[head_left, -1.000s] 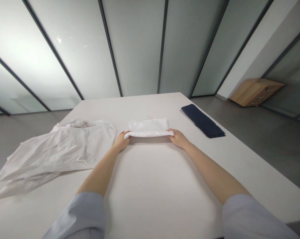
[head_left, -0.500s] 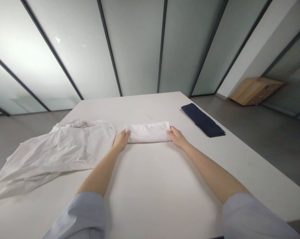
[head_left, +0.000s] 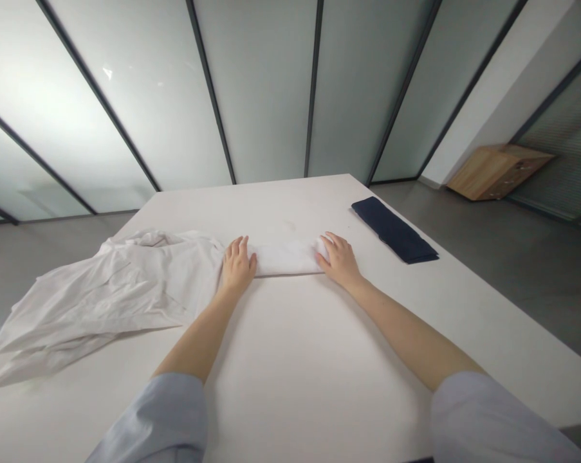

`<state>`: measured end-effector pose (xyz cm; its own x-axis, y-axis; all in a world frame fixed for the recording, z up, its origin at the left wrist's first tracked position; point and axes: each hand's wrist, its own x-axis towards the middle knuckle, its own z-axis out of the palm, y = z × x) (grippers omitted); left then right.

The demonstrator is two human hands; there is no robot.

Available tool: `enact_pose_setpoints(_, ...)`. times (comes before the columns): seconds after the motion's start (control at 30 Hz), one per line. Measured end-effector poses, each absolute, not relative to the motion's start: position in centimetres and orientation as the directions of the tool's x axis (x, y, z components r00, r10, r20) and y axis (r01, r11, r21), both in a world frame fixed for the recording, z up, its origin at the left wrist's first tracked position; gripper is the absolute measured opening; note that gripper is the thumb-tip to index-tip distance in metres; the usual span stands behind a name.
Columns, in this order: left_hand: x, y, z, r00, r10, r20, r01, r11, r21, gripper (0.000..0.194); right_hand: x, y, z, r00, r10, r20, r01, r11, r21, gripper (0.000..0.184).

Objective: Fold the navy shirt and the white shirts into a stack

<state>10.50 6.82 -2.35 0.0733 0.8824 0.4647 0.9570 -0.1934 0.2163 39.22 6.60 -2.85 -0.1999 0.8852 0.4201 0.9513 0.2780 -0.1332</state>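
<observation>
A white cloth folded into a narrow rectangle (head_left: 287,258) lies flat near the middle of the white table (head_left: 314,360). Over its left end rests my left hand (head_left: 239,262), fingers spread and pointing away from me. My right hand (head_left: 339,258) lies on the opposite end, also with fingers apart. Both hands touch the cloth from above, covering its short ends, and neither grips it.
A large crumpled white garment (head_left: 111,289) spreads over the table's left side, close to my left hand. To the right, a dark navy folded cloth (head_left: 394,230) lies near the table's edge. A wooden cabinet (head_left: 495,172) stands on the floor beyond.
Both hands have let go of the cloth's ends, which they pinched before, and now lie spread on top of it. The cloth looks flatter and stays in about the same place.
</observation>
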Motion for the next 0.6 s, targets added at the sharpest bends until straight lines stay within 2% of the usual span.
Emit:
enact_pose_setpoints(0.07,11.2,6.5,-2.4,0.212,0.869,0.448,0.942,-0.303,0.142,0.055,38.8,6.4,-3.1,-0.325,0.863,0.386,0.919,0.385,-0.086,0.056)
enact_pose_setpoints(0.13,11.7,6.4,-2.5,0.316,0.888,0.334,0.924,-0.367,0.103,0.056,38.5,6.4,-3.4,-0.386,0.875,0.290,0.904,0.422,-0.068,0.059)
enact_pose_setpoints(0.23,11.9,6.6,-2.8,0.319,0.938,0.138,0.933,-0.336,0.129,0.060,38.3,6.5,-3.7,-0.354,0.926,0.135,0.926,0.367,-0.090,0.064)
enact_pose_setpoints(0.3,11.7,6.8,-2.9,0.294,0.953,0.075,0.940,-0.302,0.156,0.065,38.4,6.7,-3.8,-0.323,0.942,0.086,0.938,0.331,-0.106,0.067)
enact_pose_setpoints(0.5,10.9,6.7,-2.9,0.323,0.941,0.102,0.931,-0.335,0.145,0.086,38.6,6.8,-3.8,-0.324,0.942,0.089,0.937,0.332,-0.105,0.069)
enact_pose_setpoints(0.6,10.5,6.6,-3.1,0.339,0.932,0.126,0.926,-0.354,0.129,0.087,38.7,6.8,-3.7,-0.328,0.937,0.117,0.937,0.339,-0.088,0.067)
